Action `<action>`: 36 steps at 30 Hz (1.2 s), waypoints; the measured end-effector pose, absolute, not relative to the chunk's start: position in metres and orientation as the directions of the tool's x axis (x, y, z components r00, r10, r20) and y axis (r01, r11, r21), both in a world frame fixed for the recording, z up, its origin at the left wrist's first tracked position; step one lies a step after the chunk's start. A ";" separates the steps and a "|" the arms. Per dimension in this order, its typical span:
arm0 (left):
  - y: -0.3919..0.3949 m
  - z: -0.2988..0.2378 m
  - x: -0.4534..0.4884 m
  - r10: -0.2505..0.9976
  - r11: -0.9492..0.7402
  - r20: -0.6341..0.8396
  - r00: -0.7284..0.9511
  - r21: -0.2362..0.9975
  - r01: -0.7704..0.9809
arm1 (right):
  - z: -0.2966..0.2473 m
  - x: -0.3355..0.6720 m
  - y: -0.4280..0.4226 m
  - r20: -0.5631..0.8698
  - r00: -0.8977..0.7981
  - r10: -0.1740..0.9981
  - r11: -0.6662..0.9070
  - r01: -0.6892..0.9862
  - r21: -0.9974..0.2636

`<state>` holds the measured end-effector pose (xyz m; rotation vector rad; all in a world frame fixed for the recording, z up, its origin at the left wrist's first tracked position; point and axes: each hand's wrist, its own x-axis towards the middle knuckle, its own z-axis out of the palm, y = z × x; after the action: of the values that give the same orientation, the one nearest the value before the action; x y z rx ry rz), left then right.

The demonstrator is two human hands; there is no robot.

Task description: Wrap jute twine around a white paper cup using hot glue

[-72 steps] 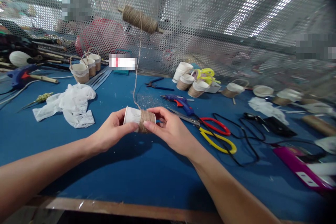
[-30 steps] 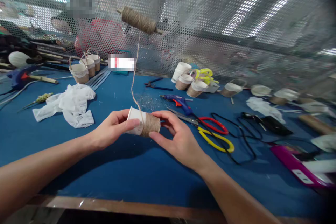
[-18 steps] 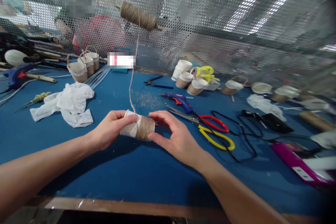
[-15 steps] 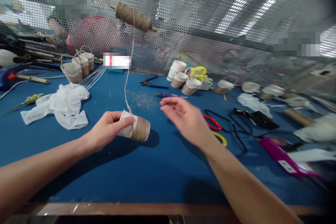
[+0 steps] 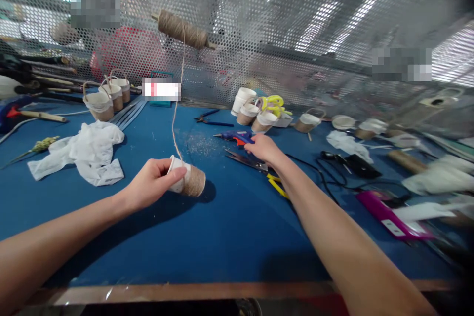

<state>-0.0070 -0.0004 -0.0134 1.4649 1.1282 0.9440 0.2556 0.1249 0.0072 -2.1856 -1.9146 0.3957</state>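
Observation:
My left hand [image 5: 150,182] grips the white rim end of a paper cup [image 5: 179,183], tilted on its side above the blue table. Twine [image 5: 194,181] is wound round the cup's lower part, and a strand runs from it up to a twine spool [image 5: 181,29] at the mesh. Farther right, my right hand [image 5: 264,149] has its fingers closed round the handle of a blue glue gun [image 5: 237,136], whose nozzle points left. Just below that hand lie scissors [image 5: 246,159] with a yellow handle loop; my wrist partly hides them.
Pliers [image 5: 213,121] lie behind the glue gun. Several twine-wrapped cups [image 5: 264,121] stand along the back, with yellow tape rolls among them. White cloth [image 5: 91,150] lies at left. Black cables [image 5: 326,182] and a magenta box [image 5: 385,215] lie at right. Perforated mesh closes the back.
My right hand has moved forward to the glue gun and closed on its handle, uncovering the scissors' blades. My left hand still holds the cup at nearly the same spot. The view has shifted slightly.

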 end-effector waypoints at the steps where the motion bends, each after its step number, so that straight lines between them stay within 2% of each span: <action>1: 0.000 -0.014 -0.007 0.965 -0.044 -0.005 0.260 0.983 0.179 | 0.012 0.254 0.119 -0.033 0.115 0.993 -0.118 0.919 -0.375; 5: 0.001 -0.014 -0.006 0.962 -0.024 -0.027 0.273 0.983 0.184 | 0.033 0.248 0.083 0.057 0.027 0.998 0.012 0.807 -0.591; 8: 0.002 -0.013 -0.006 0.964 -0.007 -0.042 0.261 0.983 0.185 | 0.045 0.242 0.052 -0.078 -0.175 0.981 0.054 0.643 -0.764; 11: 0.003 -0.011 -0.006 0.966 0.041 -0.080 0.247 0.986 0.160 | 0.048 0.237 0.028 -0.092 -0.340 0.936 0.124 0.562 -0.817; 15: 0.005 -0.009 -0.006 0.961 0.149 -0.172 0.217 0.982 0.115 | 0.045 0.232 0.010 -0.059 -0.439 0.897 0.189 0.500 -0.845; 18: 0.006 -0.009 -0.006 0.956 0.205 -0.219 0.198 0.975 0.088 | 0.044 0.231 0.002 -0.091 -0.433 0.897 0.178 0.540 -0.823; 22: 0.007 -0.009 -0.005 0.954 0.217 -0.228 0.193 0.973 0.074 | 0.043 0.229 -0.006 -0.098 -0.422 0.901 0.237 0.670 -0.704; 30: 0.006 -0.009 -0.004 0.956 0.204 -0.221 0.192 0.973 0.106 | 0.043 0.220 -0.013 0.053 -0.448 0.893 0.398 0.727 -0.560; 36: 0.007 -0.009 -0.004 0.954 0.185 -0.205 0.219 0.977 0.109 | 0.035 0.225 -0.011 0.235 -0.525 0.818 0.574 0.711 -0.407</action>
<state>-0.0039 0.0068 -0.0089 1.2246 1.1865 0.8539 0.2246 -0.0109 0.0353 -1.2348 -2.4091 0.3661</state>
